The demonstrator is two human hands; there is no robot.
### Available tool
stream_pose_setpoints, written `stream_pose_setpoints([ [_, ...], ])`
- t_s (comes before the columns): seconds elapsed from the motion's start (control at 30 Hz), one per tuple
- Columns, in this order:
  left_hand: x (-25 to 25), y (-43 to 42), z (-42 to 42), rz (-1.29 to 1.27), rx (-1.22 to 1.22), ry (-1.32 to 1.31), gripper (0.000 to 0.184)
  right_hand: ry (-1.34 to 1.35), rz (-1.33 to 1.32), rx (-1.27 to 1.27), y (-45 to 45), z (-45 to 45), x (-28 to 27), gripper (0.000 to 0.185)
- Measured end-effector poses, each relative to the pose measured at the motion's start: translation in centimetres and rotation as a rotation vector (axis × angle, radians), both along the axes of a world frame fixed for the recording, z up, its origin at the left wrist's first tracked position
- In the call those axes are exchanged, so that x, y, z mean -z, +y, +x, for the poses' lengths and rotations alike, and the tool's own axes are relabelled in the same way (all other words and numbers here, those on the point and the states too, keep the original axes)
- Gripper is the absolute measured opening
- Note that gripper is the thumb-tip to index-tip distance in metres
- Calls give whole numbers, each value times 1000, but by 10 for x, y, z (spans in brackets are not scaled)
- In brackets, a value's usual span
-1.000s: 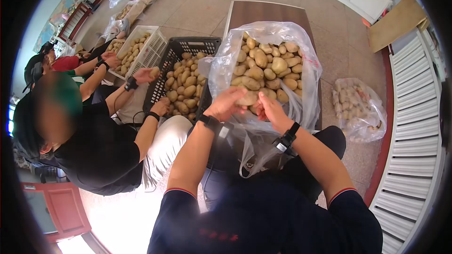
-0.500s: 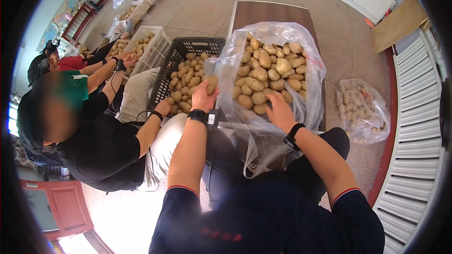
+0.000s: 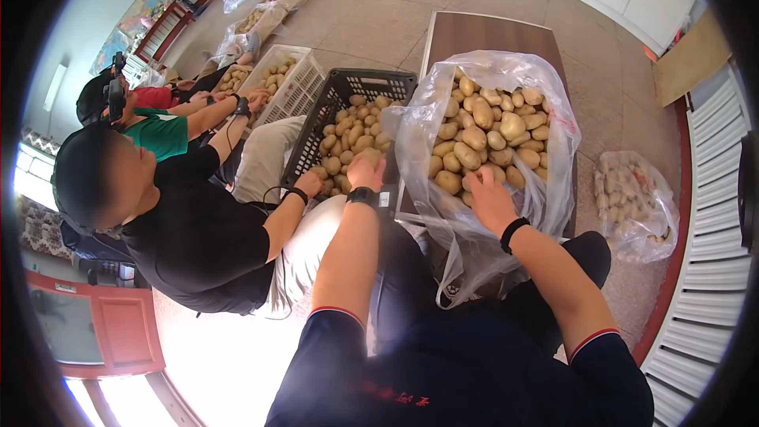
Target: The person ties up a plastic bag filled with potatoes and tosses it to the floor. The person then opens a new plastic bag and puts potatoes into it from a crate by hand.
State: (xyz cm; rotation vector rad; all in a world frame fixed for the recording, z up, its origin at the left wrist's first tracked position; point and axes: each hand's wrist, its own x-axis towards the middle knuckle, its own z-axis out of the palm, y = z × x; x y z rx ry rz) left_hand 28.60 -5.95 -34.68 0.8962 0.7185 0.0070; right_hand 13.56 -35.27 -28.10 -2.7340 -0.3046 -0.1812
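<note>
Over the near right corner of a black plastic crate [image 3: 358, 79], my left hand [image 3: 365, 176] is closed around a potato [image 3: 368, 156], which shows beyond the fingers. Several loose potatoes [image 3: 348, 136] lie in that crate. To the right is a clear plastic bag [image 3: 563, 122], spread wide and holding a heap of potatoes [image 3: 484, 113]. At the near side of the heap, my right hand [image 3: 492, 204] has its fingers curled on a potato [image 3: 467, 198], partly hidden by the hand.
A brown board [image 3: 494, 35] lies under the bag. On the left sits a co-worker in black [image 3: 198, 221], one hand [image 3: 310, 183] at the crate's near edge. Farther left, other people handle potatoes by a white crate [image 3: 296, 83]. Another filled bag [image 3: 635, 205] rests on the floor right.
My left hand has lowered toward the black crate with the potato. The fingers of my right hand have drawn in on a potato. The whole view has shifted right and slightly down.
</note>
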Motion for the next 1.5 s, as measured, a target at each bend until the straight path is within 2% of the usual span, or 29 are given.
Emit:
stream_pose_setpoints([
  [0.17, 4, 1, 1, -1, -44, 35, 34, -7, 28, 77, -1, -3, 6, 27],
  [0.2, 4, 2, 1, 1, -50, 40, 34, 22, 37, 79, -2, -4, 6, 32],
  [0.33, -3, -7, 0, 6, -40, 48, 33, 30, 82, 58, -7, -8, 5, 33],
  [0.47, -33, -34, -11, 125, 47, 49, 34, 32, 79, 70, -9, -9, 8, 32],
  [0.53, -43, -44, -17, 150, 160, -26, 17, 28, 73, 82, -11, -11, 12, 32],
  [0.63, -68, -65, -36, 126, 259, -111, 21, 40, 111, 78, -12, -15, 8, 35],
  [0.67, -68, -70, -37, 126, 306, -119, 28, 40, 189, 76, -15, -18, 7, 37],
  [0.83, -77, -92, -58, 100, 494, -115, 36, 59, 405, 177, -23, -25, 15, 43],
  [0.9, -76, -98, -63, 162, 666, -122, 35, -147, 521, 189, -28, -23, 24, 43],
  [0.93, -76, -100, -63, 160, 667, -122, 35, -147, 519, 191, -31, -21, 28, 43],
  [1.0, -73, -102, -63, 161, 780, -116, 35, 224, 1024, 356, -33, -15, 26, 37],
  [1.03, -72, -103, -63, 161, 781, -117, 35, 223, 1024, 357, -35, -15, 25, 37],
  [1.1, -70, -104, -63, 216, 920, -153, 37, 504, 1715, 407, -33, -16, 2, 30],
  [1.13, -71, -105, -65, 218, 920, -155, 37, 503, 1717, 405, -34, -15, -1, 30],
  [1.2, -83, -111, -73, 272, 1064, -160, 41, 696, 1973, 304, -35, -11, -2, 30],
  [1.3, -103, -116, -82, 207, 1136, -161, 45, 769, 2007, 211, -32, -9, -5, 32],
  [1.43, -111, -117, -87, 104, 1179, -178, 49, 792, 1980, 242, -18, -8, -15, 33],
  [1.5, -116, -114, -85, 118, 1323, -163, 52, 759, 1804, 284, -11, -9, -23, 37],
])
